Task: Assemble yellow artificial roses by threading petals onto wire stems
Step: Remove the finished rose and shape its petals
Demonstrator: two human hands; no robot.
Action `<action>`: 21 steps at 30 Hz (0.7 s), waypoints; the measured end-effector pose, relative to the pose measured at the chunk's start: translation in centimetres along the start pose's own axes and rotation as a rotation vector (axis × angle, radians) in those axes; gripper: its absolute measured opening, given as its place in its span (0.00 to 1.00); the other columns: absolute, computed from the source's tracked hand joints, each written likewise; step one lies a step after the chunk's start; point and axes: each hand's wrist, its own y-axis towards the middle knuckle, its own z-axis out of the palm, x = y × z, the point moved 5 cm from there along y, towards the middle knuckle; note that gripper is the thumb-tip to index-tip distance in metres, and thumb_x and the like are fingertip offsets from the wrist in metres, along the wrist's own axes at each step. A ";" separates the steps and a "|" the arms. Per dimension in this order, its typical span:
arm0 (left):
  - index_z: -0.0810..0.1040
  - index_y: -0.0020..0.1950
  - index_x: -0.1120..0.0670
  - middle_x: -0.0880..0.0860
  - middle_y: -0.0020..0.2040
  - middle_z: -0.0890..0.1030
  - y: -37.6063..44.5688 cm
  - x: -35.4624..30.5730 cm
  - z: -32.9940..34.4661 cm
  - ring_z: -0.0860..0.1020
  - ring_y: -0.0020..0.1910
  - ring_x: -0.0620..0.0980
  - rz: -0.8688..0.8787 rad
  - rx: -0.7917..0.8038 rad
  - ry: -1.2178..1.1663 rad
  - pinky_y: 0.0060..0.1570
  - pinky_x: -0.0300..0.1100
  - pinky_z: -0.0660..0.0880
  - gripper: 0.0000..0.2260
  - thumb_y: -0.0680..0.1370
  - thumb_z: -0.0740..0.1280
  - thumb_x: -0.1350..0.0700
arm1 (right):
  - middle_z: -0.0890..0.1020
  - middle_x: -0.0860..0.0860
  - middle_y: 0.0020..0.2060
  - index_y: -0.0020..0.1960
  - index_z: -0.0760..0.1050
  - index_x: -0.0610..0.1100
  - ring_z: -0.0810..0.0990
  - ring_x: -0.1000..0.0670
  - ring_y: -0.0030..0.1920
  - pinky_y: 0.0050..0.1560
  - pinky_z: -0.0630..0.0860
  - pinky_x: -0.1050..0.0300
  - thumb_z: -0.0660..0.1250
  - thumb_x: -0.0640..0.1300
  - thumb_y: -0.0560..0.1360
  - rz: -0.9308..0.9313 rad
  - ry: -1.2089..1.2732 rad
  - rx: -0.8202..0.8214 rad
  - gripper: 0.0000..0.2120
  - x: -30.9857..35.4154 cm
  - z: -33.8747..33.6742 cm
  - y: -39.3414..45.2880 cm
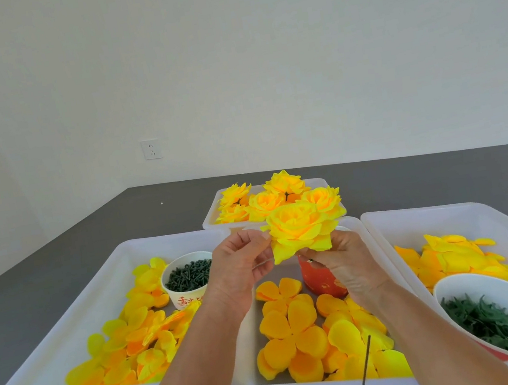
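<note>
The left hand (240, 262) pinches an outer petal and the right hand (340, 262) grips the rose (301, 226) from below, probably to shape it.

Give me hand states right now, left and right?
Left hand: fingers pinch the outer petals of the yellow rose.
Right hand: grip closed under the same rose, at its base.
</note>
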 end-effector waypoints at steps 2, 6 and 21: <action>0.77 0.40 0.57 0.52 0.31 0.77 0.0 0.2 0.2 0.74 0.29 0.45 -0.052 0.034 -0.047 0.28 0.35 0.74 0.05 0.68 0.70 0.59 | 0.84 0.53 0.37 0.46 0.81 0.44 0.80 0.64 0.36 0.38 0.72 0.75 0.70 0.36 0.71 -0.010 0.016 0.017 0.06 0.1 0.1 -0.1; 0.77 0.44 0.56 0.53 0.37 0.77 0.2 0.8 0.2 0.74 0.34 0.47 -0.170 0.072 -0.087 0.29 0.36 0.73 0.09 0.66 0.71 0.55 | 0.85 0.58 0.37 0.46 0.82 0.48 0.81 0.63 0.40 0.41 0.73 0.74 0.70 0.38 0.71 -0.015 0.017 0.080 0.07 0.2 0.4 -0.3; 0.83 0.41 0.51 0.54 0.26 0.73 -0.1 -0.2 -0.4 0.67 0.23 0.45 0.120 -0.139 0.407 0.23 0.35 0.67 0.18 0.73 0.60 0.72 | 0.84 0.61 0.36 0.42 0.81 0.52 0.80 0.61 0.42 0.47 0.73 0.71 0.69 0.37 0.73 -0.063 -0.201 0.114 0.10 0.4 0.2 -0.3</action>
